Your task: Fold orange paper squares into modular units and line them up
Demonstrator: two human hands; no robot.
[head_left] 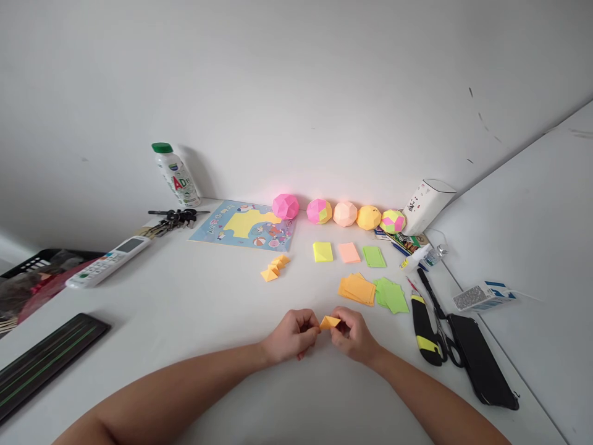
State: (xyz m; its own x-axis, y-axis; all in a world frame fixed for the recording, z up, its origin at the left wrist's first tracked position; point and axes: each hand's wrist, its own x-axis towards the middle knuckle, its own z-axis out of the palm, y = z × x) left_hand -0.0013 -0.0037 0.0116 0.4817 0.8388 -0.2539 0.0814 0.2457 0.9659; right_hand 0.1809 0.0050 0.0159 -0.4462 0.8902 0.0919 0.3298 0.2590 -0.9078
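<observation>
A small folded orange paper piece (329, 322) is pinched between my two hands, low over the front middle of the white table. My left hand (296, 334) grips its left end with closed fingers, and my right hand (354, 335) grips the right end. Beyond them on the left, several folded orange paper units (275, 268) lie in a row. Loose orange paper squares (357, 289) are spread behind my right hand, with green squares (391, 295) beside them. Farther back sit a yellow pad (323, 251), a peach pad (349, 252) and a green pad (374, 256).
Several faceted paper balls (345, 214) line the wall. At right lie a utility knife (425, 330), scissors (447, 346), a black phone (484, 361) and a small box (484, 296). At left are a remote (109, 262), a bottle (178, 176), keys (173, 221) and a patterned sheet (208, 232).
</observation>
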